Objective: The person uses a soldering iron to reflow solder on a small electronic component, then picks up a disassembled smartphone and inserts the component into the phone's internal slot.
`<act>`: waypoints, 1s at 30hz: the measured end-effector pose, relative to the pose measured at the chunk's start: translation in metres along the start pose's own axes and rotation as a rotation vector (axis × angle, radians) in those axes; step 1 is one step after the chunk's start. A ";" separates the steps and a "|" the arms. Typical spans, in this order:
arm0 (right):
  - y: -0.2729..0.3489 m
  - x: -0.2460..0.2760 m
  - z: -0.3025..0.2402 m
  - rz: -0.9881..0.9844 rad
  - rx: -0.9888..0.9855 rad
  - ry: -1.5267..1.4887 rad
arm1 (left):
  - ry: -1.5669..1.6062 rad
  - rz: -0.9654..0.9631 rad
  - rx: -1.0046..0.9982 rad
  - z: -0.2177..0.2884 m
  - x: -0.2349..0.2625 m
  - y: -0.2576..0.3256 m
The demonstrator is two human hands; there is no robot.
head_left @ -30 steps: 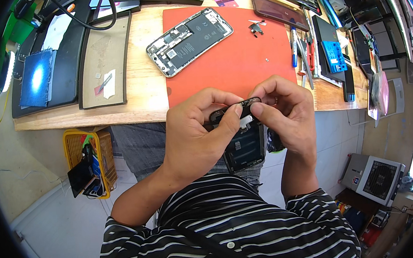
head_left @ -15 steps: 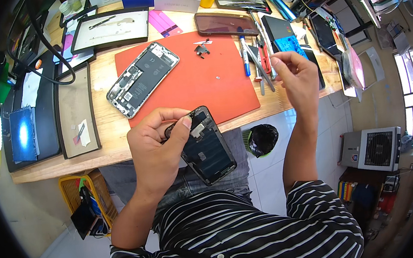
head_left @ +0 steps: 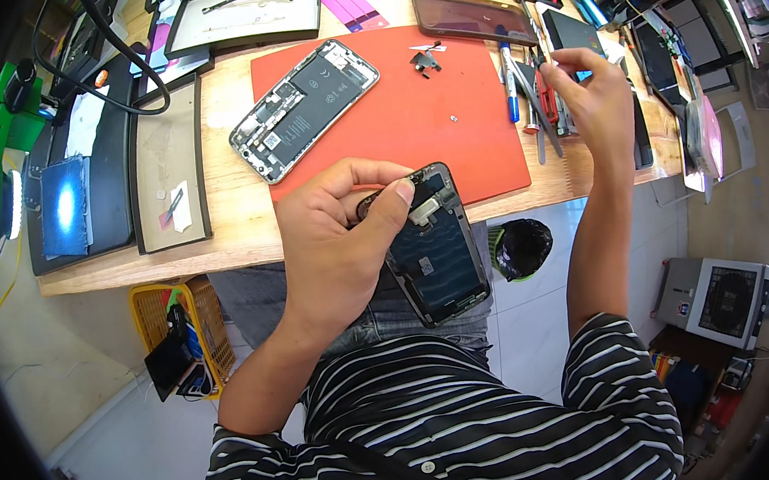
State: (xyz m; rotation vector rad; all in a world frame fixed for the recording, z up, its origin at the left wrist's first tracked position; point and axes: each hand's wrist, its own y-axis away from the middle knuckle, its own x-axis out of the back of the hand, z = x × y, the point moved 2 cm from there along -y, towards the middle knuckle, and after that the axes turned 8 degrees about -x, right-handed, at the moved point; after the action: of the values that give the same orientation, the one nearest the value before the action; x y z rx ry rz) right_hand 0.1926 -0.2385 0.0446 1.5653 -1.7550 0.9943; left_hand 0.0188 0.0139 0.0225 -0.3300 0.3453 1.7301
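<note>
My left hand (head_left: 335, 244) pinches the top end of a phone screen assembly (head_left: 442, 267) between thumb and fingers, its dark inner side turned up, held in front of the table edge. A silvery metal part (head_left: 429, 209) lies near its top. My right hand (head_left: 593, 98) is raised over the tools at the right, thumb and fingertips closed together at a thin dark tip I cannot make out. The opened phone body (head_left: 305, 110), with battery and boards exposed, rests tilted on the orange mat (head_left: 404, 147). Small dark parts (head_left: 426, 61) and a tiny screw-like piece (head_left: 453, 119) lie there too.
Beside the mat lie a blue marker (head_left: 510, 83), tweezers (head_left: 538, 112) and a red-handled tool (head_left: 546, 93). A brown phone-shaped panel (head_left: 475, 17) sits behind. Trays (head_left: 241, 15) stand at back left. Below are a yellow basket (head_left: 200, 329) and a black-lined bin (head_left: 522, 248).
The view has shifted, so the table appears lower and further right. My right hand has moved slightly away over the tools, fingers still closed. My left hand keeps hold of the phone screen.
</note>
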 end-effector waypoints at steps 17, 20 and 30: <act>0.122 -0.035 -0.069 -0.506 -0.012 -0.999 | -0.398 0.058 -0.439 -0.005 -0.016 0.011; 0.122 -0.034 -0.070 -0.525 -0.072 -1.074 | -0.457 0.041 -0.523 -0.004 -0.018 0.013; 0.119 -0.030 -0.072 -0.561 -0.034 -1.074 | -0.282 -0.021 -0.279 0.010 -0.014 0.014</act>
State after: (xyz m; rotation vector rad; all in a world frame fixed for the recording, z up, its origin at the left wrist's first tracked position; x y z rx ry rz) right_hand 0.0750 -0.1578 0.0418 2.6130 -1.6765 -0.2400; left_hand 0.0074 0.0025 0.0378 -0.2832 -0.1053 1.7775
